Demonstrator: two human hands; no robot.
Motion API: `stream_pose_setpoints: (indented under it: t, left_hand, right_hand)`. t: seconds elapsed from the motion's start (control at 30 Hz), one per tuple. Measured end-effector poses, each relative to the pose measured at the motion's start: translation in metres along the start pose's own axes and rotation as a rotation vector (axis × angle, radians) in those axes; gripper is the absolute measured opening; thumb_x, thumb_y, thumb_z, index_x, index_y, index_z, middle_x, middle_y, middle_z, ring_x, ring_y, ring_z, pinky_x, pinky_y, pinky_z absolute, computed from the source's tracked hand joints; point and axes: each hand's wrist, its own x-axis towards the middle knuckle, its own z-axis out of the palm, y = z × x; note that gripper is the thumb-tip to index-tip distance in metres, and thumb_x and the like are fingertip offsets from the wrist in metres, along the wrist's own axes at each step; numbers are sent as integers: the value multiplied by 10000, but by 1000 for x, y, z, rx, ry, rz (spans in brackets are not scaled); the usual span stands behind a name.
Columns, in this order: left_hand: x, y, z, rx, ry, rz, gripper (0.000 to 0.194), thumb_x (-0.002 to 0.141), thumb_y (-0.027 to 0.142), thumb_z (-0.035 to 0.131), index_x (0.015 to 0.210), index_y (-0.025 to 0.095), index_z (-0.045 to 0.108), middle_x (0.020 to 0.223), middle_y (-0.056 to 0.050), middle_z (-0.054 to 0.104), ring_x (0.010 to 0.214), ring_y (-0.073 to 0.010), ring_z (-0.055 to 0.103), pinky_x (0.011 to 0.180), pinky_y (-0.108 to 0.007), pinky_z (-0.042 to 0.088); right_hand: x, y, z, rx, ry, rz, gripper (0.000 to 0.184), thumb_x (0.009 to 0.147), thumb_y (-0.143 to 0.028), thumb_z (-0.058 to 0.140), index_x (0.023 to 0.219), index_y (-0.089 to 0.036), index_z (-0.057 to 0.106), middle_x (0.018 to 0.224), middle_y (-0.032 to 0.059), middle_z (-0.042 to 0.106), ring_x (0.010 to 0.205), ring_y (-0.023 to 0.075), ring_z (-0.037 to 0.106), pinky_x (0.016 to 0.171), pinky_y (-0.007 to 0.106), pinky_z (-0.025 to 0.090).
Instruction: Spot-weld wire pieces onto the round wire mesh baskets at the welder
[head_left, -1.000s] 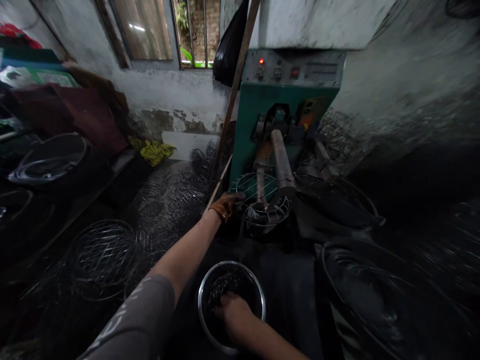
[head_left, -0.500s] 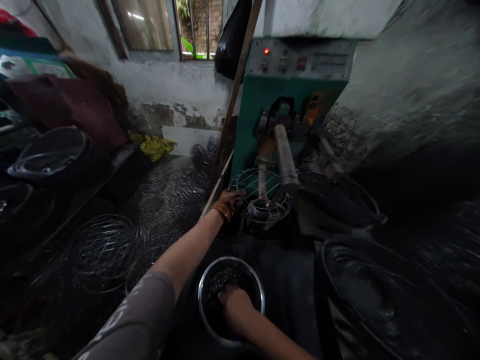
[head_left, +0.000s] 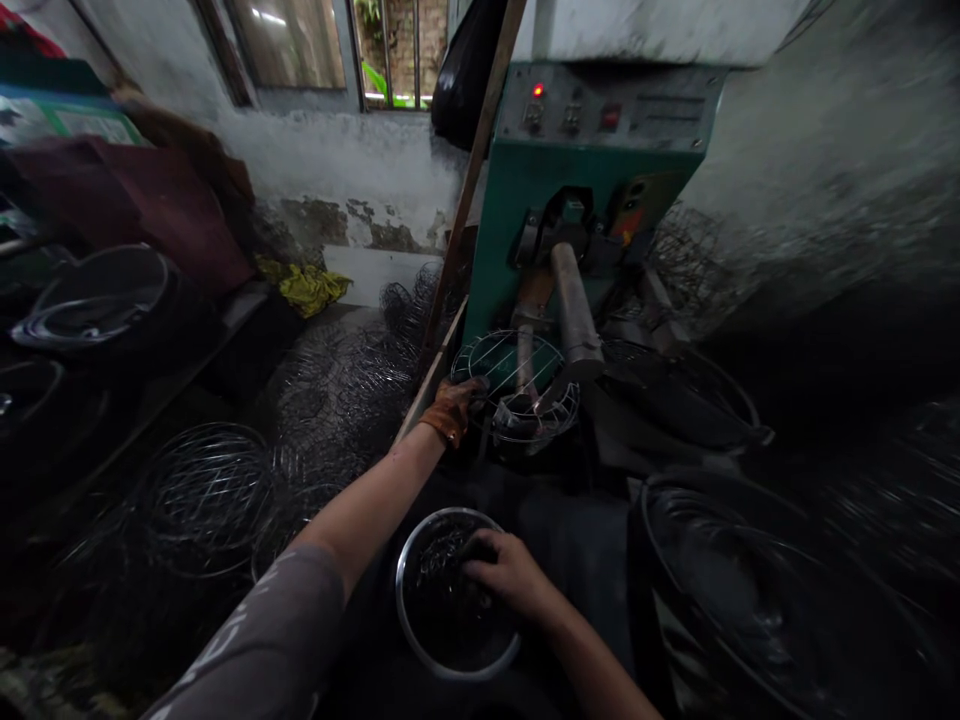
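Above the bowl (head_left: 406, 612), right hand (head_left: 501, 572) half-curled.

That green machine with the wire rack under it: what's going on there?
The left hand, in an orange-brown glove, holds a round wire rack at the metal arms of the green machine, whose red light is lit. The right hand is over a metal-rimmed bowl of small metal pieces; whether it grips any is unclear.

The left arm reaches forward, its short grey sleeve ending near the elbow and its gloved hand (head_left: 455, 398) bent at the fingers, while the bare right forearm angles in from the lower right, its hand (head_left: 504, 572) palm down with fingers curled.
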Motion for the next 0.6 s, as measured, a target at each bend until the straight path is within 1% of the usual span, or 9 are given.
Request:
stream_pose_setpoints:
  t: [0.03,0.1,0.2,0.27,0.37,0.43,0.47,0.5,0.6]
  left_hand:
    - [-3,0,0,-2,20,21,348,579,134,872,827,165,630,680,3,634,587,-119,601,614,-256,510]
    - [-8,-1,-2,0,30,76,394,584,153,874,902,173,642,721,-1,654,626,-130,618,625,-260,514]
    - [-15,-4,-4,1,-11,135,497,577,197,881,1014,189,643,800,-11,676,684,-144,634,640,-269,520]
    - [-16,-7,-3,6,12,143,554,544,214,885,1037,189,634,837,-11,676,683,-146,631,622,-274,518]
    - [-18,-12,-1,20,65,143,587,503,233,886,1027,183,626,810,0,665,643,-142,617,594,-277,510]
    - [-19,-14,0,16,52,153,578,493,241,889,1008,184,632,769,8,660,620,-135,608,595,-272,505]
    - [-19,-15,0,10,40,153,565,486,238,893,986,183,636,754,9,661,619,-133,608,600,-267,503]
    - [-20,-16,-1,4,28,153,550,482,233,895,966,181,640,748,7,664,627,-134,615,607,-263,501]
    - [-25,-17,-2,-3,25,138,498,475,227,901,896,175,639,716,6,656,640,-139,623,611,-255,493]
  right_hand:
    - [0,-4,-5,25,28,-15,253,664,-399,704,822,-206,662,726,-10,687,616,178,631,567,279,493]
    - [-2,-14,-16,2,118,-99,264,652,-441,711,749,-206,645,670,-19,652,621,170,607,599,282,485]
    - [-5,-35,-34,-74,272,-215,232,651,-423,710,647,-203,636,639,-9,647,671,172,603,668,289,487]
    - [-4,-46,-44,-58,350,-241,217,630,-405,719,632,-201,647,653,4,668,681,175,612,679,294,499]
    - [0,-57,-54,49,458,-223,234,581,-397,750,663,-196,664,639,3,663,603,162,595,563,278,497]
    - [5,-61,-57,161,520,-203,301,545,-405,790,724,-189,681,618,-8,645,541,154,579,473,266,482]
    - [8,-62,-58,224,546,-205,347,529,-418,816,752,-185,687,623,-9,647,534,157,589,459,268,496]
    - [11,-63,-59,285,573,-220,390,515,-432,842,770,-180,689,642,-3,658,547,164,613,473,279,527]
    - [21,-65,-62,407,663,-315,462,519,-496,882,778,-173,678,741,36,707,653,195,698,596,323,613]
